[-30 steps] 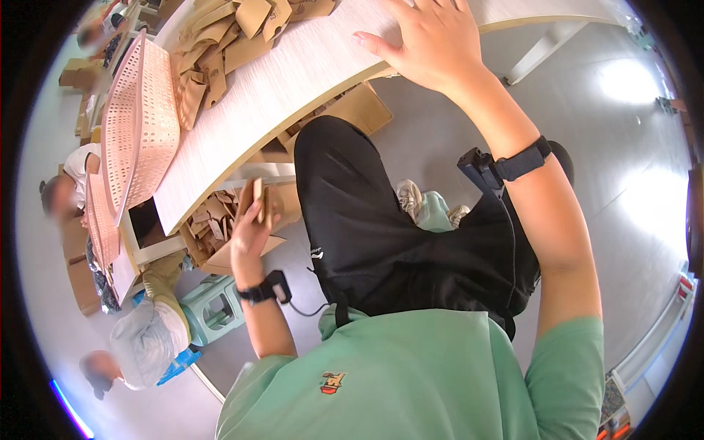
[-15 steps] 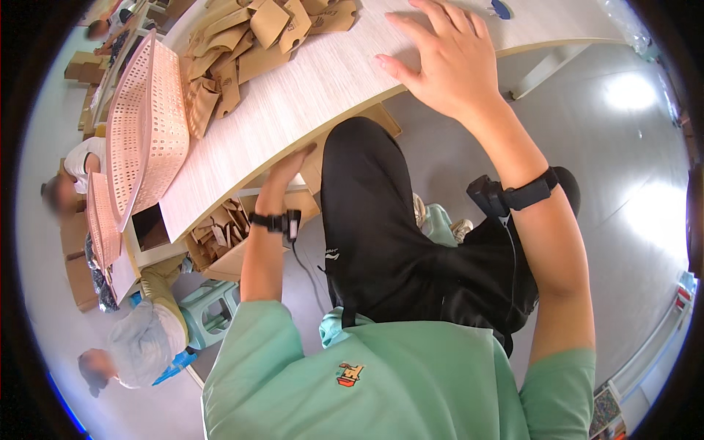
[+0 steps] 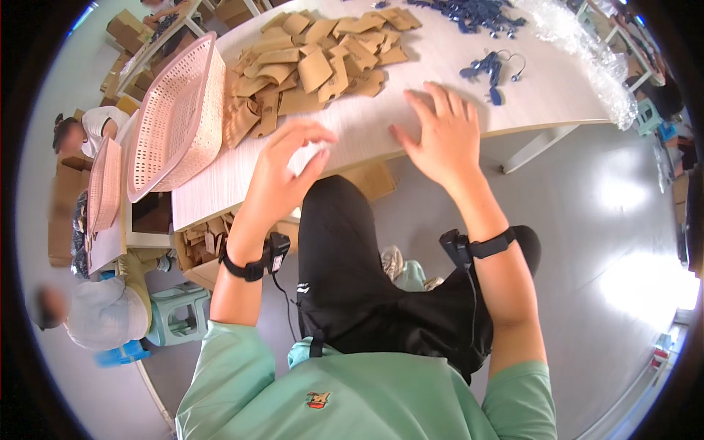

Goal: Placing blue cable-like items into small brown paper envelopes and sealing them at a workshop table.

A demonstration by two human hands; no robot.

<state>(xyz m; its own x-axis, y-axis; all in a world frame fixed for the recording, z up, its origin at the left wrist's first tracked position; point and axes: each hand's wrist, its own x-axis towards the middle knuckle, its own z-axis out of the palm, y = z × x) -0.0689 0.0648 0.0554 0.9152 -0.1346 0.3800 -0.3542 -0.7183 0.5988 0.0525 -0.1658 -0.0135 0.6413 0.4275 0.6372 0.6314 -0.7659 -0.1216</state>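
Note:
My right hand (image 3: 446, 139) is over the front of the pale tabletop (image 3: 352, 136), its fingers spread and nothing in them. My left hand (image 3: 282, 165) is raised near the table's front edge, fingers curved with a gap to the thumb; I see no clear object in it. A bright white patch shows between its thumb and fingers, too washed out to tell from the table. Beyond both hands spreads a heap of small folded brown cardboard sleeves (image 3: 315, 66). Small dark blue pieces with silvery curved parts (image 3: 488, 73) lie past my right hand.
A pink perforated basket (image 3: 176, 121) stands at the table's left end. More dark blue pieces (image 3: 477, 13) lie at the back, beside clear bubble wrap (image 3: 587, 59). Under the table is a carton of brown card (image 3: 202, 238). A person (image 3: 106, 308) is at the left near a green stool (image 3: 178, 315).
My left hand has risen from below the table edge to above it. My right hand remains open over the table. The view has tilted, showing more of the far tabletop.

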